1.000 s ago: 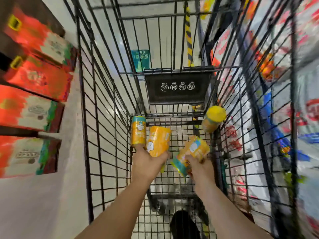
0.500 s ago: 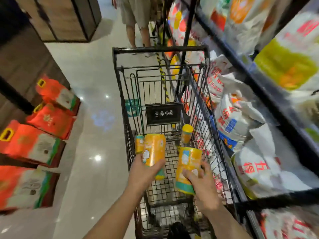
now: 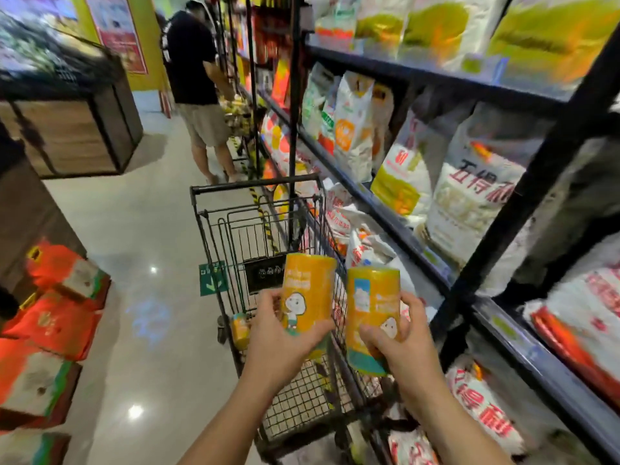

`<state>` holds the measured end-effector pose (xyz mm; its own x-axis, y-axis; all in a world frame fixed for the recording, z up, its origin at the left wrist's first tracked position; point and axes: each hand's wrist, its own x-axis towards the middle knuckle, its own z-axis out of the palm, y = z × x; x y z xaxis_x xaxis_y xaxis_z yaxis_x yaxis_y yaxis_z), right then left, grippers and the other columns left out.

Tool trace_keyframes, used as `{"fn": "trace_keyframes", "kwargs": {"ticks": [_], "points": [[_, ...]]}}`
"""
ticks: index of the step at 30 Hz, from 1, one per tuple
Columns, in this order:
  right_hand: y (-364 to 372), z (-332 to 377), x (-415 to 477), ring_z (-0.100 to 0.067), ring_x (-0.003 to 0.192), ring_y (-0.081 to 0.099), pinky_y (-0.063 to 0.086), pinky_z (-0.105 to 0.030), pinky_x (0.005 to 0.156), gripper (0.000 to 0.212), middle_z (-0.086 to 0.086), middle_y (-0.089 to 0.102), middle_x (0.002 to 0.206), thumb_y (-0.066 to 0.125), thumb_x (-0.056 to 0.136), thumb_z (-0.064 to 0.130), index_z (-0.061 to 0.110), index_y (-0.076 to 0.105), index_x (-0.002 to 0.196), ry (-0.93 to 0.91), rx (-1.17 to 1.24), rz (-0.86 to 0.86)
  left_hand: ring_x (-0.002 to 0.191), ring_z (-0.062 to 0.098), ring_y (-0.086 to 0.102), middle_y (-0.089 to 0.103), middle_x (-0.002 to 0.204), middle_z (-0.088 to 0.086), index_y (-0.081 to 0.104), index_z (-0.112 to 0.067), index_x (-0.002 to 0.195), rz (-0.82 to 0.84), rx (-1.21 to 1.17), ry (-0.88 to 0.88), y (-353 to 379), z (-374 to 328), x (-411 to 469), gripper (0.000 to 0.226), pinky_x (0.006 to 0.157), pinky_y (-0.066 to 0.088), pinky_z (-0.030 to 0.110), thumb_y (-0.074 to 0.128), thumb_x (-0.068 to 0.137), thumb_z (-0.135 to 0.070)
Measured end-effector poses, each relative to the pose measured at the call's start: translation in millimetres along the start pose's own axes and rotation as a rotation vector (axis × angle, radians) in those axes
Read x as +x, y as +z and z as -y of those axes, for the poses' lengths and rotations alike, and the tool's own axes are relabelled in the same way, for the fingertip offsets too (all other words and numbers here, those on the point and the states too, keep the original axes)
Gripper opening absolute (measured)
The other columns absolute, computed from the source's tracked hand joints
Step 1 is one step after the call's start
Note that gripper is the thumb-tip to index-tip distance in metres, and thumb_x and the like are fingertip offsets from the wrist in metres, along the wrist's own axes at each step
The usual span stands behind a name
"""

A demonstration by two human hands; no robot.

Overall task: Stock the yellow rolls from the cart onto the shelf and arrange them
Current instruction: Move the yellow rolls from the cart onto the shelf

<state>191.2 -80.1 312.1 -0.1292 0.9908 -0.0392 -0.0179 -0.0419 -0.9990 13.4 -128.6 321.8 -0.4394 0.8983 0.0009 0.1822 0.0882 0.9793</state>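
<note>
My left hand (image 3: 276, 344) grips a yellow roll (image 3: 307, 290) with a cartoon child on its wrapper, held upright above the black wire cart (image 3: 214, 226). My right hand (image 3: 399, 347) holds a second yellow roll (image 3: 370, 310), also upright, close beside the first and nearer the shelf. One more yellow roll (image 3: 240, 328) stands inside the cart against its left wall, partly hidden by my left hand. The dark metal shelf (image 3: 396, 226) runs along the right, its tiers packed with bags.
White rice bags (image 3: 469, 203) fill the middle tier and more bags (image 3: 483, 407) lie on the bottom tier. A person in a black shirt (image 3: 198, 88) stands ahead beyond the cart. Red gift boxes (image 3: 57, 307) and a wooden display bin (image 3: 70, 135) line the left of the aisle.
Both hands have lifted their rolls up out of the cart basket to above its rim. My view has risen from the cart's inside to the aisle and the shelf.
</note>
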Motion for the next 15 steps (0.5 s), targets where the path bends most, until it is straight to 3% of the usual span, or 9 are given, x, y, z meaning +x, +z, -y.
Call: {"fn": "trace_keyframes", "kwargs": {"ticks": [2, 5, 8, 12, 15], "points": [[-16, 25, -14, -0.015, 0.087, 0.073, 0.056, -0.040, 0.080, 0.064, 0.009, 0.076, 0.098, 0.084, 0.072, 0.009, 0.038, 0.046, 0.115, -0.064, -0.032, -0.042, 0.077, -0.011, 0.062, 0.059, 0.102, -0.013, 0.042, -0.027, 0.113, 0.046, 0.000, 0.059, 8, -24, -8, 0.069, 0.065, 0.054, 0.014, 0.091, 0.064, -0.025], [-43, 59, -39, -0.014, 0.089, 0.073, 0.056, -0.039, 0.081, 0.071, 0.007, 0.075, 0.102, 0.082, 0.059, 0.026, 0.038, 0.044, 0.118, -0.154, -0.067, -0.110, 0.080, -0.008, 0.063, 0.058, 0.108, -0.010, 0.039, -0.028, 0.118, 0.129, -0.082, 0.104, 28, -57, -24, 0.072, 0.068, 0.056, 0.018, 0.089, 0.067, -0.022], [-74, 88, -69, -0.012, 0.090, 0.072, 0.055, -0.033, 0.079, 0.072, 0.010, 0.073, 0.103, 0.084, 0.062, 0.024, 0.042, 0.043, 0.118, -0.241, -0.097, -0.179, 0.080, -0.011, 0.063, 0.059, 0.108, -0.011, 0.037, -0.032, 0.119, 0.206, -0.147, 0.192, 54, -88, -46, 0.072, 0.072, 0.057, 0.018, 0.088, 0.068, -0.023], [-122, 122, -116, -0.006, 0.092, 0.071, 0.056, -0.026, 0.077, 0.075, 0.016, 0.071, 0.106, 0.087, 0.071, 0.014, 0.046, 0.040, 0.120, -0.350, -0.138, -0.295, 0.088, -0.004, 0.067, 0.061, 0.112, -0.007, 0.039, -0.037, 0.114, 0.321, -0.236, 0.304, 98, -128, -76, 0.072, 0.077, 0.057, 0.020, 0.090, 0.065, -0.025], [-162, 145, -156, -0.002, 0.093, 0.069, 0.054, -0.017, 0.074, 0.071, 0.021, 0.068, 0.105, 0.083, 0.071, 0.016, 0.042, 0.039, 0.121, -0.429, -0.178, -0.411, 0.095, -0.002, 0.065, 0.060, 0.114, -0.006, 0.041, -0.040, 0.112, 0.388, -0.298, 0.382, 134, -160, -109, 0.077, 0.079, 0.056, 0.021, 0.092, 0.055, -0.048]]}}
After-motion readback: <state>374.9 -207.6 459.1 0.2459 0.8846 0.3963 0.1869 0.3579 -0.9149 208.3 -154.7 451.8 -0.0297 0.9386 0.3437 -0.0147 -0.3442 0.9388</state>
